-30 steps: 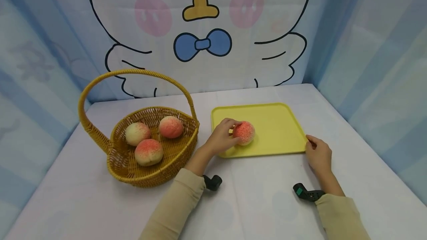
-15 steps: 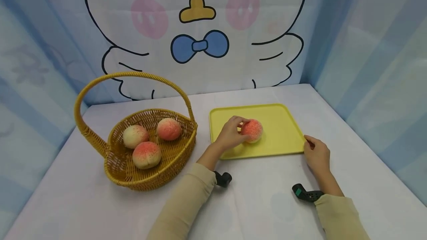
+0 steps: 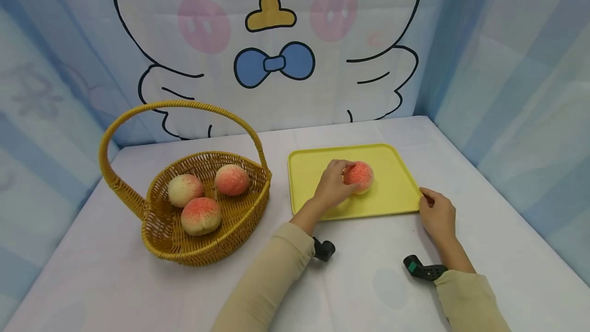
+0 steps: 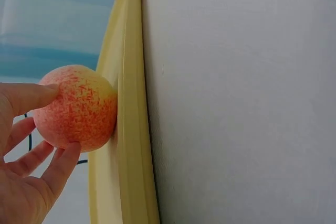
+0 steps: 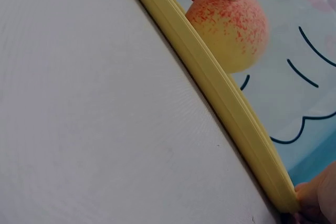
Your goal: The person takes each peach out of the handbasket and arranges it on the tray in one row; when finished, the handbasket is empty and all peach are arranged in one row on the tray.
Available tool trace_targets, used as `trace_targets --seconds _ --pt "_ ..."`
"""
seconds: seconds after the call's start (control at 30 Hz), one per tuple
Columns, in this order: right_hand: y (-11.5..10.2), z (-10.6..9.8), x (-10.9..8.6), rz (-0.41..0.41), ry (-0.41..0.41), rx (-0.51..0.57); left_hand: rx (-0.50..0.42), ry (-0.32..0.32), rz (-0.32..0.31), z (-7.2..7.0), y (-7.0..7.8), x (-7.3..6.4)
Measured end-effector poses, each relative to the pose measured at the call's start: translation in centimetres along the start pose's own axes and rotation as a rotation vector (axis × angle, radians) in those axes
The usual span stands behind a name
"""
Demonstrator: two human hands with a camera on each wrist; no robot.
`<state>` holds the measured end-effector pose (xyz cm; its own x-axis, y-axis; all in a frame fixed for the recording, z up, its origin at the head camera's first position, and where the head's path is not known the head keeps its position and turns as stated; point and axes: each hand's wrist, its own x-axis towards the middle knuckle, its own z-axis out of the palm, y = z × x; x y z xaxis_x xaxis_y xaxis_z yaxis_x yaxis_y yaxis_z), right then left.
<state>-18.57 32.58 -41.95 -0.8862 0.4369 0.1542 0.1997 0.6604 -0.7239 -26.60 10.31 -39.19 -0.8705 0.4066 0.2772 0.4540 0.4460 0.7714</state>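
Observation:
My left hand (image 3: 335,183) holds a pink-and-yellow peach (image 3: 360,177) between thumb and fingers, over the middle of a yellow tray (image 3: 396,193). In the left wrist view the thumb lies on one side of the peach (image 4: 79,108) and the fingertips on the other. The right wrist view shows the same peach (image 5: 231,32) close over the tray's rim (image 5: 210,82), fingers coming from above. My right hand (image 3: 437,214) pinches the tray's near right corner, and part of that hand (image 5: 320,195) shows at the edge of the right wrist view.
Left of the tray stands a wicker basket (image 3: 251,232) with a tall arched handle (image 3: 184,104). In it lie three peaches (image 3: 201,216). A white cloth (image 3: 359,270) covers the table, and a printed cartoon curtain (image 3: 276,101) hangs behind.
My left hand has moved to the right across the tray with the peach in its grasp. My right hand stays at the tray's corner. The head view has shifted slightly.

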Motion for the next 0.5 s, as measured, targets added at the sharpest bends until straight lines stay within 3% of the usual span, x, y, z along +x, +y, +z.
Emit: trace_targets --seconds 0.5 --pt "-0.1 -0.3 -0.3 0.004 0.013 -0.001 0.035 0.040 -0.014 2.7 1.8 1.0"
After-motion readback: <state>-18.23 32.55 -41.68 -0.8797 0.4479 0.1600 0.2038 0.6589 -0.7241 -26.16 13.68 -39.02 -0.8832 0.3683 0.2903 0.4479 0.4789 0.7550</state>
